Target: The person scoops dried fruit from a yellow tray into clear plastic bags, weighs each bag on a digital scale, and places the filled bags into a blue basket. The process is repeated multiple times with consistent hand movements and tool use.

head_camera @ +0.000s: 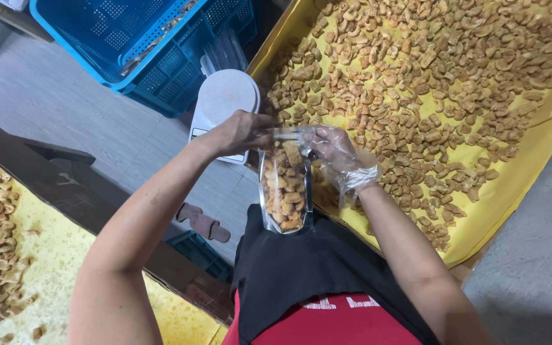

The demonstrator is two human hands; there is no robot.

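A clear plastic pouch (pixel 283 191) hangs upright in front of me, mostly filled with golden fried snack pieces. My left hand (pixel 241 131), bare, pinches the left side of the pouch's top edge. On the right side of that edge sits my right hand (pixel 335 150), covered by a thin clear plastic glove, its fingers closed at the pouch mouth. Behind both hands lies a big tray lined with yellow paper (pixel 519 179), covered with several loose fried snack pieces (pixel 416 70).
A white round kitchen scale (pixel 225 99) stands on the grey floor left of the tray. Blue plastic crates (pixel 154 51) sit at the top left. A second yellow-lined tray with snacks (pixel 7 255) is at lower left, and sandals (pixel 202 223) lie near my apron.
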